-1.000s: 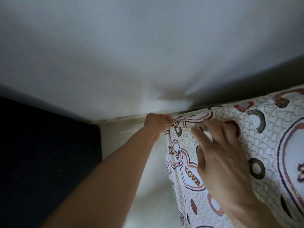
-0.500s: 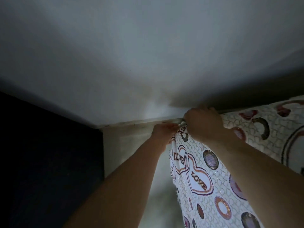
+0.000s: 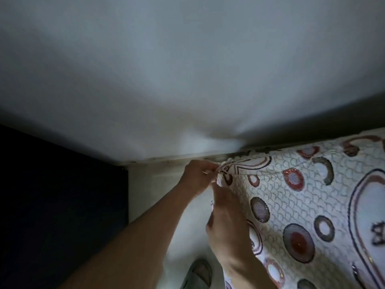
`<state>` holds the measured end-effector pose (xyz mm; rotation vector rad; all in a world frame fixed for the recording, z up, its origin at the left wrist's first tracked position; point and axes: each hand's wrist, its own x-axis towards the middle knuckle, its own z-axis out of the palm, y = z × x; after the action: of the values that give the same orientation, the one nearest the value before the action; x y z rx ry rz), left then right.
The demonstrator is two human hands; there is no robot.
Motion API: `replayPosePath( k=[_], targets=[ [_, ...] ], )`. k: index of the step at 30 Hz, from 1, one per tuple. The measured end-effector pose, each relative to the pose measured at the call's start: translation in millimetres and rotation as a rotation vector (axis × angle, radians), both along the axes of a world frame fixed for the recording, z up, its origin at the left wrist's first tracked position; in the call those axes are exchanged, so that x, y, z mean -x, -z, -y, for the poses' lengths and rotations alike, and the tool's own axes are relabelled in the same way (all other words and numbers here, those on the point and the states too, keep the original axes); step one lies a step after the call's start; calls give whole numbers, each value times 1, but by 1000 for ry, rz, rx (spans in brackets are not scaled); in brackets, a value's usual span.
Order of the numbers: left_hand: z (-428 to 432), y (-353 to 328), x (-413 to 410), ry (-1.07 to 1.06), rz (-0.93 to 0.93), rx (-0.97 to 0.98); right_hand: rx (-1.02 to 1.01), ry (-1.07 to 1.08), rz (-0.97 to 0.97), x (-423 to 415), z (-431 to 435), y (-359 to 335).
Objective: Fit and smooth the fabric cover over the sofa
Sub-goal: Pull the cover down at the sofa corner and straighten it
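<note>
Lowest in the frame, at bottom centre, the toe of a grey-green soft slipper [image 3: 198, 274] shows on a pale floor. Above it my right hand [image 3: 228, 228] has its back to me, fingers curled on the hanging left edge of the quilted cream fabric cover [image 3: 302, 205], which is printed with red and grey rings and looping hearts. The fingertips themselves are hidden. Just beyond, mid-frame, my left hand [image 3: 198, 177] pinches the bunched top corner of the cover between thumb and fingers.

The cover fills the right of the frame, draped over the sofa, which is wholly hidden under it. The stitched scale pattern lies fairly flat there, but the corner is gathered into puckers, so I judge the draping largely done, with the corner fitting and smoothing left. Furthest off are a matte white wall [image 3: 187, 69] and, at the left, a dark flat panel [image 3: 52, 205].
</note>
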<state>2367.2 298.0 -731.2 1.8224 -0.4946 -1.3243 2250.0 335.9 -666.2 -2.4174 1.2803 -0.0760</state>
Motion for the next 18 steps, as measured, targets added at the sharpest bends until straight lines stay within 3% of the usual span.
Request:
replayPosePath(
  k=[3,5,8,11,14,18],
  targets=[
    [-3,-2,-3,21,-121,17,-325,314,274,1,-8,16],
    [-3,-1,-6,55,-152,5,-634,680,541,-11,-6,19],
    [1,0,-13,143,-106,-5,-1030,1261,922,-33,0,24],
    [3,-4,-17,221,-46,-12,-1352,1628,1132,-51,-2,40],
    [4,-4,-17,282,60,16,-1346,1741,1407,-58,-4,53],
    [2,2,-16,383,192,53,-1284,1664,1593,-56,1,65]
  ],
)
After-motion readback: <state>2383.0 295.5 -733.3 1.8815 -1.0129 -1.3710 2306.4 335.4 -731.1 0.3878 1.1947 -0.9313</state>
